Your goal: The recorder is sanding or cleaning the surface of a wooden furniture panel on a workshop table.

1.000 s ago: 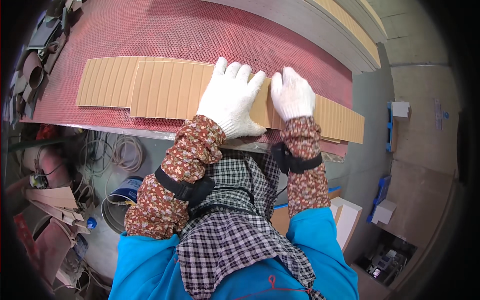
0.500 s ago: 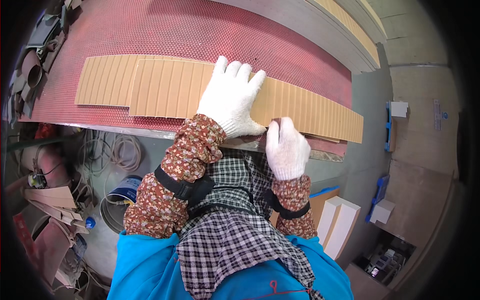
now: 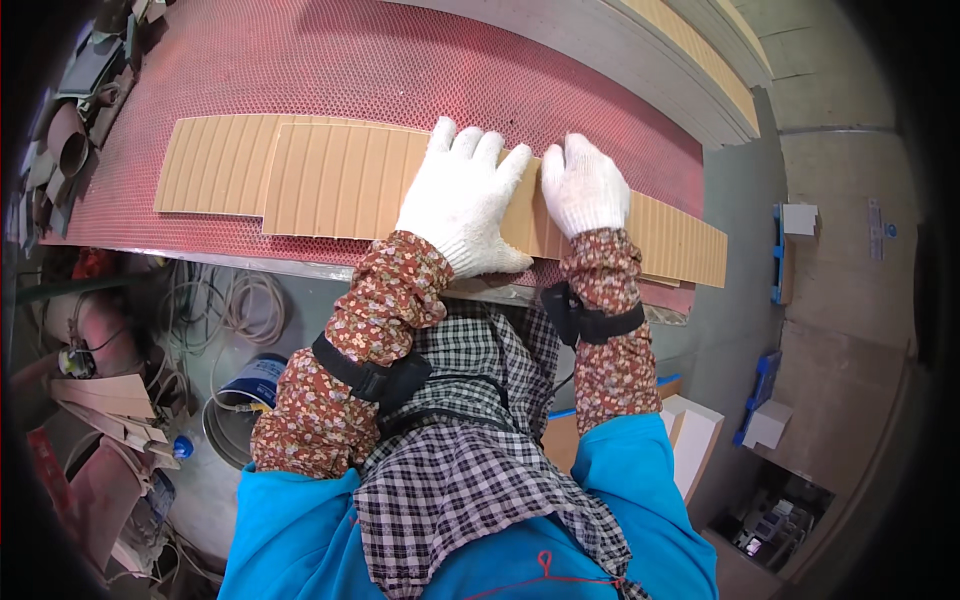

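Two long tan ribbed panels lie overlapped on a red mesh-topped table. My left hand [image 3: 462, 200], in a white knit glove, rests flat across the upper panel [image 3: 335, 185], fingers stretched toward the far edge and thumb by the near one. The lower panel [image 3: 215, 165] sticks out to the left. Just right of it, my right hand [image 3: 588, 188], also gloved, is closed at the panel's far edge with its knuckles up. Whatever its curled fingers hold is hidden beneath them.
Pale boards [image 3: 640, 60] are stacked at the table's far right. Curled sheets and scraps [image 3: 68, 140] crowd its left end. Below the table's near edge stand a blue-and-silver bucket [image 3: 240, 400], coiled hoses [image 3: 252, 308] and wood offcuts [image 3: 105, 400]. A white box-like piece [image 3: 692, 440] stands at lower right.
My right hand has moved away from me across the panel, from its near edge to its far edge. A small brown thing seen at its fingers earlier is now out of sight. My left hand stays put.
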Available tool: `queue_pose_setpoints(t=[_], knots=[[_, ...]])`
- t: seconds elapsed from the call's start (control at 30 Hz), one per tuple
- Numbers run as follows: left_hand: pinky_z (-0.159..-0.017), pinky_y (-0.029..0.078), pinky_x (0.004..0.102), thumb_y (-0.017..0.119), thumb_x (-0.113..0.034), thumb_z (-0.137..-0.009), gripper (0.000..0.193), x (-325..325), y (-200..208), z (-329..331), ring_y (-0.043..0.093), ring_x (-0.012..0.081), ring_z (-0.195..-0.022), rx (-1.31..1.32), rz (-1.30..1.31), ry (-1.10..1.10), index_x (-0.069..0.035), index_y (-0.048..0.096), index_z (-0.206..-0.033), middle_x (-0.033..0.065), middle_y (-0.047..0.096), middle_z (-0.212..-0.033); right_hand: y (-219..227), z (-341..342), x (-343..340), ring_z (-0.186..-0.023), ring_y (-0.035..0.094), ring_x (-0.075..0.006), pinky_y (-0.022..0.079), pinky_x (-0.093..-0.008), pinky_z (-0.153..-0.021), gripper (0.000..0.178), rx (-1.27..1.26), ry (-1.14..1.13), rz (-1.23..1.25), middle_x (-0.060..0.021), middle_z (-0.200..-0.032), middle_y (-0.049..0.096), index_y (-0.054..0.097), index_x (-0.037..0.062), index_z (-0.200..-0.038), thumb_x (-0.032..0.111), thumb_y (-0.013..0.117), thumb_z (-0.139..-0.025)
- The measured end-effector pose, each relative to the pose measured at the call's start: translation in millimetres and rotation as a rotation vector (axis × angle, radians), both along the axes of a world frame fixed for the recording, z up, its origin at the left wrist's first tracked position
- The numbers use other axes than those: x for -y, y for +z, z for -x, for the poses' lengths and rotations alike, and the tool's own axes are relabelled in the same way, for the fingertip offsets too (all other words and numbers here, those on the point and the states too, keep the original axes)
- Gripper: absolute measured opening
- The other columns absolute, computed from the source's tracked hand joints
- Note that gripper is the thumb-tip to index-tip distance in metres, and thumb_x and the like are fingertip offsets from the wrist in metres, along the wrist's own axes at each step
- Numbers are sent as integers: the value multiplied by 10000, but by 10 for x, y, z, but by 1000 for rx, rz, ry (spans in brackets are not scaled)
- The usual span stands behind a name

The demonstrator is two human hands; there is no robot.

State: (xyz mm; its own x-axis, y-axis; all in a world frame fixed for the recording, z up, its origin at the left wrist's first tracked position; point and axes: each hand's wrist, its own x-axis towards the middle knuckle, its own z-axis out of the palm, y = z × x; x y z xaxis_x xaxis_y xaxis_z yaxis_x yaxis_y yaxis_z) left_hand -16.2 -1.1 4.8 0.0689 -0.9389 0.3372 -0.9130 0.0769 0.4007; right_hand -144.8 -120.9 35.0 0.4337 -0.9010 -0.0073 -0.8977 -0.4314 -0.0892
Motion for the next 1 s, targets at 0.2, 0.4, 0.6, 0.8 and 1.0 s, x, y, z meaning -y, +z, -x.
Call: queue_pose_setpoints(t=[0.2, 0.4, 0.6, 0.8, 1.0], knots=[[-1221, 272, 576, 889, -606, -601, 1060, 7, -7, 8, 552, 340, -1274, 18, -21, 9, -24, 567, -1426, 174, 620, -1243, -11, 47, -78, -996, 706, -500, 542, -581, -915, 368, 62, -25, -40, -292, -1015, 738, 662, 51, -1025, 379, 495, -1040], [-1206, 285, 567, 875, -613, -609, 1049, -1, -1, -20, 556, 339, -1255, 4, -34, -3, -11, 577, -1415, 179, 625, -1225, -96, 358, -583, -717, 747, -397, 596, -510, -689, 267, 111, 85, 98, -186, -783, 749, 676, 79, -1036, 307, 538, -1057], [-1195, 300, 559, 875, -576, -595, 1020, -3, 25, -31, 566, 343, -1221, 0, 41, 2, 7, 592, -1381, 185, 627, -1188, -48, 652, -1147, -683, 745, -353, 591, -468, -631, 212, 135, 60, 61, -153, -793, 754, 669, 93, -1008, 292, 600, -1032], [-1200, 314, 557, 880, -559, -593, 1029, 1, 136, -37, 548, 373, -1272, -5, -71, -27, -22, 555, -1408, 186, 603, -1260, -233, 876, -1360, -654, 724, -386, 574, -500, -598, 190, 233, 32, -10, -162, -770, 739, 655, 94, -979, 280, 639, -1010], [-1196, 317, 566, 899, -532, -593, 1017, -24, 161, 10, 537, 394, -1293, 10, -31, -30, -18, 577, -1409, 205, 597, -1325, -250, 991, -1238, -731, 719, -427, 568, -544, -664, 209, 279, -40, -25, -181, -814, 736, 651, 90, -964, 295, 637, -1007]])
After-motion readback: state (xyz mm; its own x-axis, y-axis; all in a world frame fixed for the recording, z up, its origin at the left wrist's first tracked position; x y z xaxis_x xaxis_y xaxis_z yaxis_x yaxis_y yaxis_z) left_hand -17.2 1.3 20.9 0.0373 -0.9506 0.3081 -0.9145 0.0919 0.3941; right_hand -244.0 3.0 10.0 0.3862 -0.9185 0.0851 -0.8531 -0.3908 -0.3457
